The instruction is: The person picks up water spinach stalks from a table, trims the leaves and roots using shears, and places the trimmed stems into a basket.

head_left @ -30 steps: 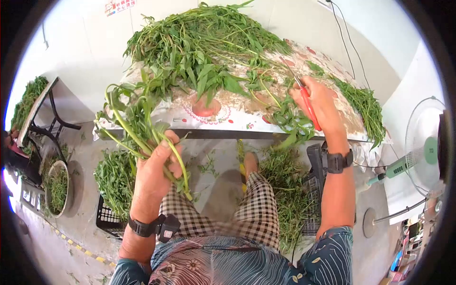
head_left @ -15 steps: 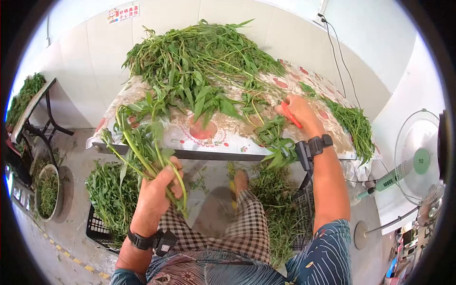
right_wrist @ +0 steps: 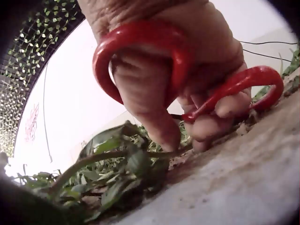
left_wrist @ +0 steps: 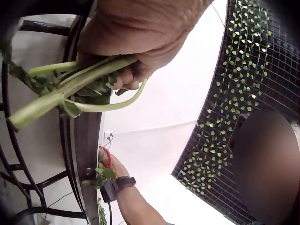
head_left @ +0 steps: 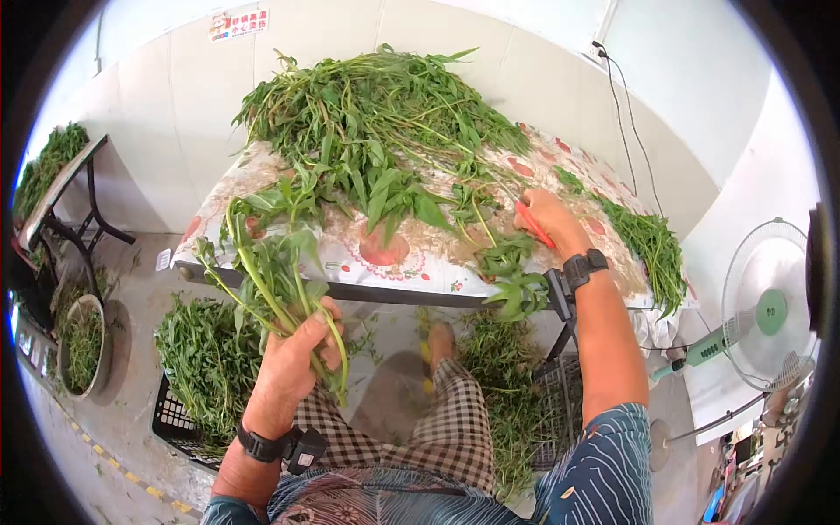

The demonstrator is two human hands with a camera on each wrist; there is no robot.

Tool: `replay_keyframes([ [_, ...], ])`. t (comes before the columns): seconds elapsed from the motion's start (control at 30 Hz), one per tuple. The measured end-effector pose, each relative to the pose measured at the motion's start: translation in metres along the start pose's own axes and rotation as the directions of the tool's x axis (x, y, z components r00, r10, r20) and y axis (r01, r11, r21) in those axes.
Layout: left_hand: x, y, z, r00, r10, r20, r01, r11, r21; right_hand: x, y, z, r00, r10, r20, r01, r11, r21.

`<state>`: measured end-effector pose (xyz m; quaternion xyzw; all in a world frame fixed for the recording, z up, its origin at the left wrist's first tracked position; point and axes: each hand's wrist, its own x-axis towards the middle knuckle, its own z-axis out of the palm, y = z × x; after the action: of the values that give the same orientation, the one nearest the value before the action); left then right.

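The left hand (head_left: 293, 360) grips a bunch of leafy green stems (head_left: 265, 293) in front of the table's near edge. In the left wrist view the cut stem ends (left_wrist: 40, 108) stick out past the fingers of that hand (left_wrist: 140, 30). Over the table's right part, the right hand (head_left: 557, 219) holds red-handled scissors (head_left: 533, 226). The right wrist view shows the thumb through one red loop (right_wrist: 140, 32) and fingers through the other; the fingertips are low at a leafy stem (right_wrist: 101, 157) on the tabletop. The scissor blades are mostly hidden.
A large heap of greens (head_left: 376, 114) covers the table's back, with a smaller pile (head_left: 652, 254) at its right edge. Below stand a filled black crate (head_left: 171, 416) at left and another crate (head_left: 556, 411) at right. A fan (head_left: 770, 311) stands far right.
The right hand has lowered and turned with the scissors, whose blades pointed up and away earlier. The left hand keeps its bunch. The head view has shifted slightly.
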<state>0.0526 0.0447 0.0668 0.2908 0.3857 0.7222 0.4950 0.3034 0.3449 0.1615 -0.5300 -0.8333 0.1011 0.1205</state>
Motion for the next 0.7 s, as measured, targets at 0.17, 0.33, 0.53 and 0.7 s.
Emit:
replay_keyframes([
  [0.17, -0.003, 0.003, -0.006, 0.999, 0.005, -0.040, -0.004, 0.999, 0.033, 0.019, 0.038, -0.018, 0.788, -0.147, -0.598, 0.207, 0.978, 0.031],
  [0.33, 0.002, 0.001, -0.007, 1.000, 0.025, -0.011, -0.025, 0.999, 0.034, -0.012, 0.019, -0.086, 0.645, 0.110, -0.756, 0.401, 0.793, 0.458],
  [0.53, 0.002, -0.003, -0.002, 0.999, 0.045, -0.016, -0.044, 0.998, 0.053, -0.015, 0.043, -0.111, 0.613, 0.009, -0.790, 0.303, 0.921, 0.245],
  [0.7, 0.002, 0.004, -0.002, 0.999, 0.034, -0.003, -0.034, 0.999, 0.018, -0.027, 0.019, -0.116, 0.604, -0.035, -0.796, 0.421, 0.862, 0.281],
])
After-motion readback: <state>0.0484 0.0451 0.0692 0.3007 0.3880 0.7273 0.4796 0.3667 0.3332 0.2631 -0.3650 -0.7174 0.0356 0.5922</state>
